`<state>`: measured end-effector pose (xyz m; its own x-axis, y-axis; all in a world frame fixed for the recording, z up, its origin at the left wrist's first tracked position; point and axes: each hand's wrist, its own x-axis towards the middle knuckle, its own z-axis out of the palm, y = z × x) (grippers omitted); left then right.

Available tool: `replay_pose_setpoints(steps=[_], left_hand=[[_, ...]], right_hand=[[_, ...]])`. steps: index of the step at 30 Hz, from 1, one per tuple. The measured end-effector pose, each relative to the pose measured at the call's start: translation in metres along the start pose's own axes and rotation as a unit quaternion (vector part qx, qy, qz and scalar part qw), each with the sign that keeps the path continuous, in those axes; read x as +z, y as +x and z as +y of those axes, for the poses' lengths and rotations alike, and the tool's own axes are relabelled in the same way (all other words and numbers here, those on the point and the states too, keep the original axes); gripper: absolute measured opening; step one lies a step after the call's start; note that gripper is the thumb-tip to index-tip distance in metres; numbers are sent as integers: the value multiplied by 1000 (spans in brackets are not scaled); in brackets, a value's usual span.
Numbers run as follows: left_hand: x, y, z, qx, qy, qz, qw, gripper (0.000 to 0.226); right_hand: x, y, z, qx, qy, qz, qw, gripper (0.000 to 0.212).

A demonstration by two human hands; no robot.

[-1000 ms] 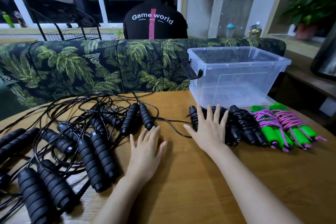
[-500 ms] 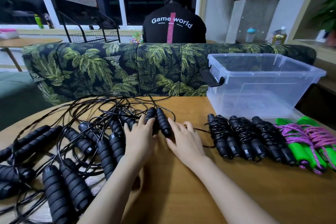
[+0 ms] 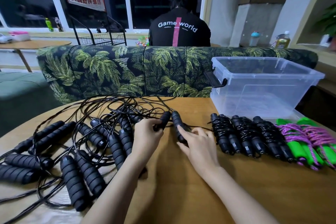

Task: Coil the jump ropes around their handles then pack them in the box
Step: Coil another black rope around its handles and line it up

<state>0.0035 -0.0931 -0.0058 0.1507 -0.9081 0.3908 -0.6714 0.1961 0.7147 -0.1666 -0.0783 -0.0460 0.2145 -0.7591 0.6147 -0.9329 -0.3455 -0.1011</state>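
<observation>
The left hand [image 3: 148, 133] has its fingers curled round the lower end of the left foam handle [image 3: 165, 116]. Just beside it, the right hand [image 3: 199, 143] pinches the right foam handle [image 3: 176, 121] between thumb and forefinger, with the other fingers relaxed. The two handles lie side by side, mid-table, at the edge of the tangle

The ribbed foam should give a soft, sure hold and looks light. The thin black cord [image 3: 127, 102] looks glossy and springy, likely to slip or unwind unless wound tight, so hold both handles together as one bundle and keep the cord taut

That cord runs back into the loops of the loose jump ropes [image 3: 81, 172] heaped on the left. Lifting this pair will probably drag the neighbouring ropes, so the snarl is the main obstacle. To the right lie three coiled black ropes [image 3: 243, 132], then two green-handled ropes [image 3: 309, 143] wrapped in pink cord. The clear plastic box [image 3: 263, 85] stands open at the far right of the wooden table [image 3: 181, 187], with no rope in it, and a palm-print sofa [image 3: 109, 71] backs the table
</observation>
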Motion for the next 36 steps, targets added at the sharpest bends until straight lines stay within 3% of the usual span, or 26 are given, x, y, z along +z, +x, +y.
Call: replay_pose_setpoints(steps=[8, 14, 18, 22, 25, 27, 32, 36], left_hand=[[-24, -91, 10, -50, -76, -55, 994, 27], [-61, -131, -9, -95, -78, -165, 979, 43], [-64, -132, -7, -39, 33, -193, 980, 39], [-39, -133, 6, -1, 170, -226, 959, 81], [-22, -133, 9, 23, 264, -218, 939, 84], [-23, -127, 3, 47, 242, -219, 944, 79], [-45, -119, -17, 160, 108, -344, 919, 64], [-49, -118, -23, 173, 58, -368, 912, 59]], right_hand=[[-61, -89, -36, 34, -8, -7, 999, 54], [-79, -121, -83, 11, 108, -79, 991, 47], [-88, -121, -71, 38, 200, -99, 974, 24], [-87, -116, -41, 82, 175, -111, 975, 20], [-85, -113, -19, 105, 176, -112, 972, 19], [-86, -113, -7, 110, 176, -109, 972, 18], [-89, -115, 26, 88, 166, -95, 978, 9], [-81, -118, 45, 20, 202, -174, 964, 9]])
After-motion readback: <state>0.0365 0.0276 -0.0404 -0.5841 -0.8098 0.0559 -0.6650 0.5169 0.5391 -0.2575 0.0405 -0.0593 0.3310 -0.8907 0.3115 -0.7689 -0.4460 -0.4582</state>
